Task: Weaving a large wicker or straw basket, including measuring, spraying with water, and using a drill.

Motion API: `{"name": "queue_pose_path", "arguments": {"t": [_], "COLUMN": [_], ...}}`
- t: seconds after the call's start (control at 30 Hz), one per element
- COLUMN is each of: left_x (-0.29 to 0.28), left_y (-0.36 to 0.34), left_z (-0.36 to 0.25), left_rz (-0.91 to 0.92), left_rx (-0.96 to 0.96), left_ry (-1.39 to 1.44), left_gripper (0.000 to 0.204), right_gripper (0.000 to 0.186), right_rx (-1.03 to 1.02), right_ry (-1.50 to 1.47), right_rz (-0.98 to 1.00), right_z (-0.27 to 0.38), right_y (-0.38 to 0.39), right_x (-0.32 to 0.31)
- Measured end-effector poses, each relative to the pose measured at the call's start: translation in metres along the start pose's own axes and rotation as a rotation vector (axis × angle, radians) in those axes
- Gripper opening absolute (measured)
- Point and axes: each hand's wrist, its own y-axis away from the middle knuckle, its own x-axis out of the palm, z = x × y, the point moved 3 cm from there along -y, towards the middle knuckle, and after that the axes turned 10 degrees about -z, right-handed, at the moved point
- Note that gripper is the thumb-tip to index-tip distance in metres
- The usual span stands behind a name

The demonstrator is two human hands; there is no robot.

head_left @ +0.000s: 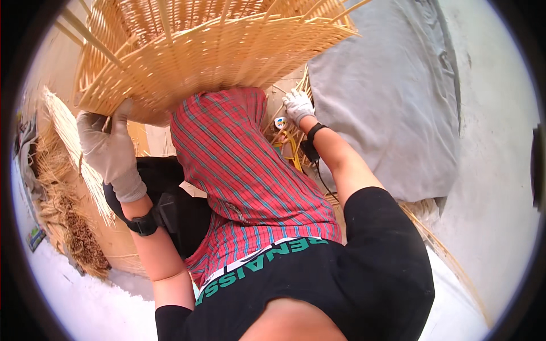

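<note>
A large woven wicker basket [222, 57], pale tan with loose stakes sticking out of its rim, is tilted in front of me against my knees. My left hand [108, 145], in a white-grey glove, grips its lower left corner, with the thumb on the near wall. My right hand [298, 106], gloved too, is low down to the right of my knee. Its fingers are curled among thin cane strips [307, 85] beside a grey cloth. Whatever lies within those fingers is too small to make out.
A grey cloth [392, 102] covers a bulky shape at my right. Yellow-handled tools [293, 149] and a small white round item [280, 122] lie near my right wrist. Bundles of pale cane [62, 131] and brown fibre [79, 233] are at my left. Red plaid fabric [244, 165] covers my lap.
</note>
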Motion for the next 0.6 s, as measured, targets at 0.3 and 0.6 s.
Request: {"name": "queue_pose_path", "arguments": {"t": [0.3,0.6], "left_x": [0.002,-0.004], "left_y": [-0.001,-0.014], "left_z": [-0.014,0.0], "left_rz": [-0.106,-0.158], "left_rx": [0.069,0.045], "left_ry": [-0.114,-0.259], "left_gripper": [0.052,0.057], "right_gripper": [0.026,0.037], "right_rx": [-0.011,0.058], "right_ry": [-0.04,0.036], "right_rz": [0.01,0.351], "right_z": [-0.036,-0.069], "right_y": [-0.008,-0.015], "right_x": [0.024,0.03]}}
